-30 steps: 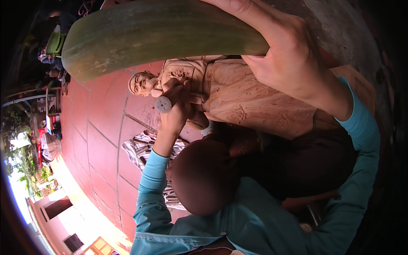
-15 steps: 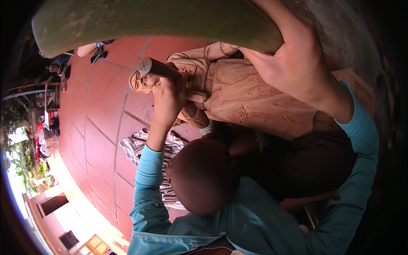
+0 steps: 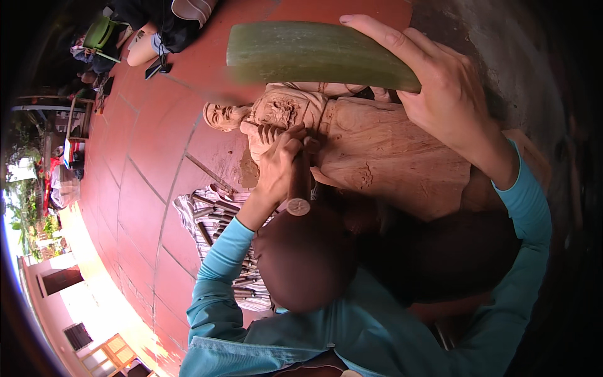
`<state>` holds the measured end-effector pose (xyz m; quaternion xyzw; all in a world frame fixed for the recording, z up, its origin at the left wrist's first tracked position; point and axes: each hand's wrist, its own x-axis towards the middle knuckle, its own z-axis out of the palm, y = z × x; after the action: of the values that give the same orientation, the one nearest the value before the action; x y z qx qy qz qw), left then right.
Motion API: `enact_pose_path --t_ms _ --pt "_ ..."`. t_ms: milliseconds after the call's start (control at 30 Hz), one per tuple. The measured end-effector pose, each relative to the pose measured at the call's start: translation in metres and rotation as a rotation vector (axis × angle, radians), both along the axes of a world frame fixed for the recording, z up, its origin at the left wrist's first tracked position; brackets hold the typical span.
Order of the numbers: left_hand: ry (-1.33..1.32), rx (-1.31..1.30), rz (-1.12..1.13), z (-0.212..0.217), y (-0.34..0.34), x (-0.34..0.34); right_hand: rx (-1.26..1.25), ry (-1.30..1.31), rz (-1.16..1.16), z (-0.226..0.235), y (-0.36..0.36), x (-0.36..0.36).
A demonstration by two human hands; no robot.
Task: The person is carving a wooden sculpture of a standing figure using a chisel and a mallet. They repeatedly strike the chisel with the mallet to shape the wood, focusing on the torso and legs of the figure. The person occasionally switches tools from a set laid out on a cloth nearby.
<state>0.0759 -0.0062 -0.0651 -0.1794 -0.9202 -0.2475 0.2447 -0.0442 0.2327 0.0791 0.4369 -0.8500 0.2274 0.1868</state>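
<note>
A carved wooden statue [image 3: 389, 141] of a robed figure lies in front of me, its head to the left. My left hand [image 3: 276, 164] is closed around a chisel [image 3: 299, 182] at the figure's chest; the handle's round butt points back toward me, and the blade's tip is hidden. My right hand [image 3: 449, 94] grips the right end of a thick, flat green block [image 3: 314, 53], raised above the statue's far side. The block covers part of the figure's far arm.
Several carving tools [image 3: 217, 213] lie on a striped cloth [image 3: 188, 206] left of my dark-clad knee [image 3: 304, 257]. At the far left, another person [image 3: 179, 28] sits on the red tiled floor [image 3: 151, 182], a phone-like dark object beside them. A low wall-like grey surface [image 3: 502, 38] borders the far right.
My left hand has shifted right along the statue, and the chisel handle has swung from pointing left to pointing toward me. The green block has moved right and appears smaller.
</note>
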Motion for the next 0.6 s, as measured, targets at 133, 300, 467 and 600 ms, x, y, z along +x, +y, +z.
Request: enact_pose_path --t_ms 133,300,467,600 --pt "-0.032 0.657 0.302 0.023 -0.011 0.019 -0.232 -0.304 0.131 -0.023 -0.002 -0.003" --pt "-0.092 1.146 0.446 0.036 -0.063 0.060 -0.045 -0.719 0.044 -0.082 0.013 -0.006" --pt "-0.291 0.933 0.920 -0.046 -0.137 0.194 0.089 -1.371 -0.179 -0.083 -0.007 0.006" --pt "-0.644 0.855 1.248 -0.126 -0.151 0.309 0.076 -1.383 -0.194 -0.086 -0.004 0.003"
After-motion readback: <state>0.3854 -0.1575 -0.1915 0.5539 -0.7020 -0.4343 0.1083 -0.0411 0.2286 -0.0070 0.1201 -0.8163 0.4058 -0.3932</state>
